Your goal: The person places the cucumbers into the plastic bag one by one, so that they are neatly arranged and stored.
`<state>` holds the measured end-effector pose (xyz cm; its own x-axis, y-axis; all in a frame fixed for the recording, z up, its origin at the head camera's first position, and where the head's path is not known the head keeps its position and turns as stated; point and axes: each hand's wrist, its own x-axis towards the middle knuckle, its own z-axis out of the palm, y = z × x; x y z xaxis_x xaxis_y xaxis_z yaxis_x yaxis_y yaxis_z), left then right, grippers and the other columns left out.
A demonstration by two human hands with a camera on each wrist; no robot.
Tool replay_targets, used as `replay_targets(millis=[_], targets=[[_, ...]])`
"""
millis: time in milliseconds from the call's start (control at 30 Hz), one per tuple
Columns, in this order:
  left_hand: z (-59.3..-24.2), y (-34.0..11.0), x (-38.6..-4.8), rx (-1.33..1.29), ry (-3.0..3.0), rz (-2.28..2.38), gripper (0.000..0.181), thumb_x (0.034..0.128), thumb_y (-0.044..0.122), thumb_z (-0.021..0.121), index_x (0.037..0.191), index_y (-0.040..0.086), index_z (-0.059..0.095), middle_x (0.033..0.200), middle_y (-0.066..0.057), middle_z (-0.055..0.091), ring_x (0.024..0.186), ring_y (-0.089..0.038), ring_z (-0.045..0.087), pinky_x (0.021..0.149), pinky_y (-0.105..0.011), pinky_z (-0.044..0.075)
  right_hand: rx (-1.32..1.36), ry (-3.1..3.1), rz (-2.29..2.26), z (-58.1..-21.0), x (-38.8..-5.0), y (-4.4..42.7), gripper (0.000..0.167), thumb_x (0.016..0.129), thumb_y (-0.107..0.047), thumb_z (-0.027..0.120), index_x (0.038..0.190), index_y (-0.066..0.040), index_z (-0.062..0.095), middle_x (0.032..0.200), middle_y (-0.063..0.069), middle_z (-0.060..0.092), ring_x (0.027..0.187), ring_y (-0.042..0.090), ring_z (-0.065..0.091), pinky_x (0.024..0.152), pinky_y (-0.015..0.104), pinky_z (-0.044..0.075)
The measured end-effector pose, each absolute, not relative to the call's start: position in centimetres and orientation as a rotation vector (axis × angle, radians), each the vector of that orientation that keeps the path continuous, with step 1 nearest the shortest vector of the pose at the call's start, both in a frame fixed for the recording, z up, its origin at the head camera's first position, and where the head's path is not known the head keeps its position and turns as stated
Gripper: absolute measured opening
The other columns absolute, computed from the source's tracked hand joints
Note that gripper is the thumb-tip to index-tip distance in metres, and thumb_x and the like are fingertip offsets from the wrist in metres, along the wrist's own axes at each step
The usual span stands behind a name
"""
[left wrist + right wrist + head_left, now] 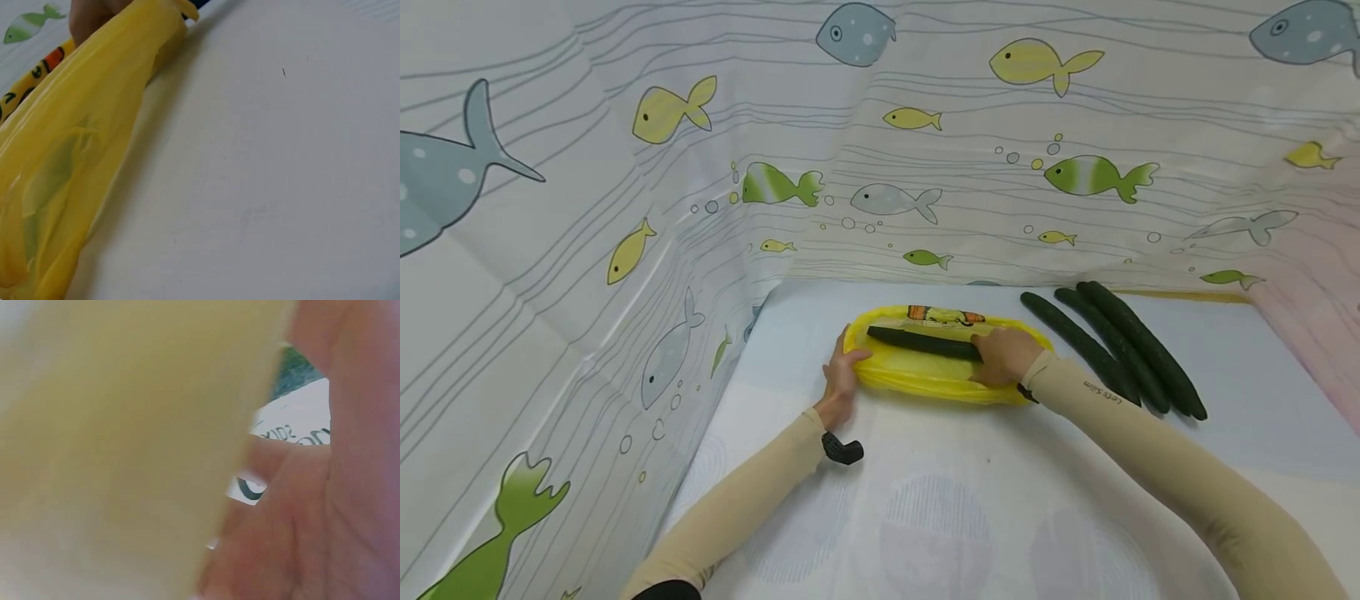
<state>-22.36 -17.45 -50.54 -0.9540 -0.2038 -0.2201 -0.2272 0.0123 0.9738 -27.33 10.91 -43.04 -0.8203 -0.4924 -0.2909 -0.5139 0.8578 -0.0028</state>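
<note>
L hand (841, 379) pinches yellow bag (925, 388) at its left end, thumb over the rim. R hand (1006, 357) grips right end of dk-green cuke (917, 341), lying lengthwise in bag's open mouth. Bag's on white tabletop (925, 442); other cukes (1075, 335) to its right.
</note>
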Motion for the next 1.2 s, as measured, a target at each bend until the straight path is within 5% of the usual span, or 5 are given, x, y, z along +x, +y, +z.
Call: replay_targets(millis=[300,533,833,1200], targets=[[-50.3,-16.9,-22.2,-0.709,2.062,2.162,0.084,0.0980,0.033,0.047,0.171,0.011,0.012,0.173,-0.015,-0.033,0.163,-0.030,-0.025,0.134,-0.049,-0.005,-0.859,2.789,0.089,-43.0,-26.6,11.1,0.067,0.097,-0.048,0.074,0.138,0.003,0.065,0.109,0.021,0.078,0.098,0.033,0.075,0.095,0.054,0.061],[-50.0,-16.9,-22.4,-0.730,2.027,2.166,0.091,0.0961,0.035,0.048,0.170,0.001,0.006,0.173,-0.015,-0.033,0.165,-0.031,-0.016,0.135,-0.047,-0.001,-1.139,2.869,-0.032,-41.2,-26.4,13.2,0.046,0.099,-0.038,0.074,0.130,-0.004,0.075,0.111,0.015,0.080,0.091,0.029,0.076,0.085,0.050,0.064],[-49.7,-16.9,-22.5,-0.718,2.036,2.131,0.095,0.0962,0.036,0.049,0.168,-0.002,0.000,0.173,-0.015,-0.032,0.165,-0.030,-0.017,0.135,-0.047,-0.003,-1.226,3.043,-0.072,-36.6,-27.1,19.7,0.009,0.094,-0.017,0.079,0.096,-0.010,0.083,0.081,0.003,0.077,0.065,0.017,0.065,0.062,0.038,0.060],[-49.5,-17.2,-22.5,-0.678,2.077,2.086,0.081,0.0980,0.036,0.045,0.169,0.008,0.021,0.176,-0.014,-0.025,0.162,-0.028,-0.029,0.133,-0.051,-0.011,-0.944,3.043,0.032,-37.5,-27.6,29.0,0.011,0.093,-0.021,0.080,0.095,-0.010,0.078,0.072,-0.002,0.069,0.061,0.014,0.059,0.053,0.038,0.052]])
